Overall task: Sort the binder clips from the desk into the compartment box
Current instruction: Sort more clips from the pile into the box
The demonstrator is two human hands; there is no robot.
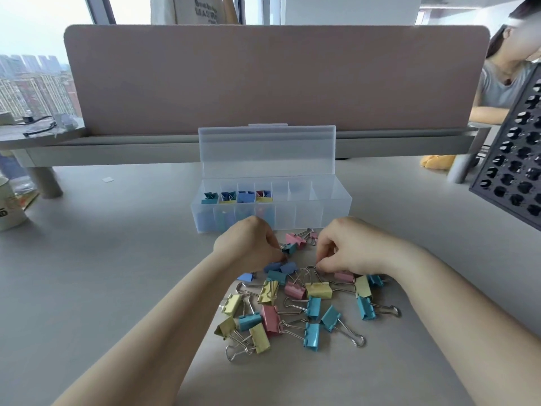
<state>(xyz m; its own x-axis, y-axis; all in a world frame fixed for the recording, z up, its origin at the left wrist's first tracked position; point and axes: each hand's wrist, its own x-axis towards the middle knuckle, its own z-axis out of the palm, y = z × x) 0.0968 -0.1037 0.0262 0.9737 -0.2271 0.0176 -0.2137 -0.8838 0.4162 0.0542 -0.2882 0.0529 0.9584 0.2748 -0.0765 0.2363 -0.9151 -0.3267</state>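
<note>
Lettering on the tote bag (pixel 202 10) and the mug (pixel 8 212) is too blurred to read.

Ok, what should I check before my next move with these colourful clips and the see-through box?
1. Lid of the clear plastic compartment box open: ok.
2. Its right-hand compartments free: ok.
3. Left hand gripping the dark teal binder clip: cannot tell.
4. Right hand pinching a silver wire handle: ok.
5. Pile of pastel metal binder clips untangled: not ok, handles overlap.
</note>
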